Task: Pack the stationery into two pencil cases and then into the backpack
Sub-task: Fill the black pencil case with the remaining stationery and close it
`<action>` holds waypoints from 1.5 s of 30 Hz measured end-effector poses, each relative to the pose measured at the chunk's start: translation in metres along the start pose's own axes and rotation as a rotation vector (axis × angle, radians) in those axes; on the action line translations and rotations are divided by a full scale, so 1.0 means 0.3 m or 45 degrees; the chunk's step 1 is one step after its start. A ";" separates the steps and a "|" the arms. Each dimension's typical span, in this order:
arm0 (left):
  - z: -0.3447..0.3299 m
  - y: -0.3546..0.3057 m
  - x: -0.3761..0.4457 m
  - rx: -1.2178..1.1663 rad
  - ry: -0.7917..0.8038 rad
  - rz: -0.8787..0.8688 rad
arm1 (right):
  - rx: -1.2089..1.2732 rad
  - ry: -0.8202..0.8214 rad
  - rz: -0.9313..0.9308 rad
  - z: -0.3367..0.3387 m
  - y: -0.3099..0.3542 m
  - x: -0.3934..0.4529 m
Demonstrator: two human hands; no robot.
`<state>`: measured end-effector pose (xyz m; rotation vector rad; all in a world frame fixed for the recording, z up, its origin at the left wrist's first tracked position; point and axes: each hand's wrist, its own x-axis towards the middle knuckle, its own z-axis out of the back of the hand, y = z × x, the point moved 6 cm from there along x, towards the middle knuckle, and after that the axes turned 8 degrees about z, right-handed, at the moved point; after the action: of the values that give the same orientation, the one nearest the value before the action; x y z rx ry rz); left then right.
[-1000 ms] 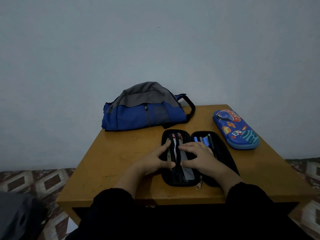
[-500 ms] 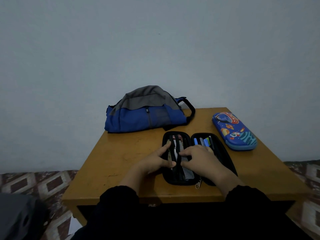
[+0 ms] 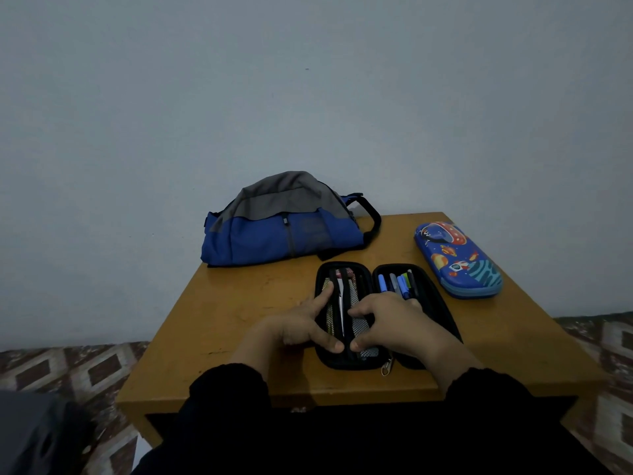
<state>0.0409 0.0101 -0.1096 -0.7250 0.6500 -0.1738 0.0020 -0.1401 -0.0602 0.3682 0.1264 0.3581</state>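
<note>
A black pencil case (image 3: 442,303) lies open and flat near the table's front edge. Its left half has a mesh pocket (image 3: 359,325) with pens and a pair of scissors under it. Its right half holds several blue pens (image 3: 399,286). My left hand (image 3: 298,325) rests on the left half, index finger straight along it and thumb pressing near the bottom. My right hand (image 3: 397,320) lies over the middle, its fingers curled onto the mesh pocket with the thumb below. A blue space-print pencil case (image 3: 459,262) lies closed at the right. The blue and grey backpack (image 3: 284,234) sits at the back.
The wooden table (image 3: 239,303) stands against a plain wall, with patterned floor tiles on both sides. The case's zipper pull (image 3: 387,366) hangs near the table's front edge. A dark object (image 3: 34,433) lies on the floor at lower left.
My right hand's fingers have curled in onto the mesh pocket, and both thumbs have come closer together at the bottom of the left half. The cases and backpack have not moved.
</note>
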 end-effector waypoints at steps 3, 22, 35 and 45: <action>-0.009 0.007 -0.007 -0.050 -0.026 -0.012 | -0.077 0.020 0.006 0.004 0.012 -0.001; -0.010 0.018 -0.033 -0.474 -0.113 -0.105 | -0.011 -0.210 0.111 0.028 0.011 -0.051; -0.016 -0.004 -0.047 -0.616 -0.079 -0.148 | 0.323 -0.548 -0.449 0.066 -0.370 -0.097; -0.014 -0.004 -0.054 -0.594 -0.094 -0.138 | -0.004 -0.512 -0.525 0.090 -0.340 -0.070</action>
<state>0.0256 0.0127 -0.1031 -1.2114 0.5857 -0.0941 0.0200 -0.2455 -0.0720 0.3944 -0.1915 -0.1264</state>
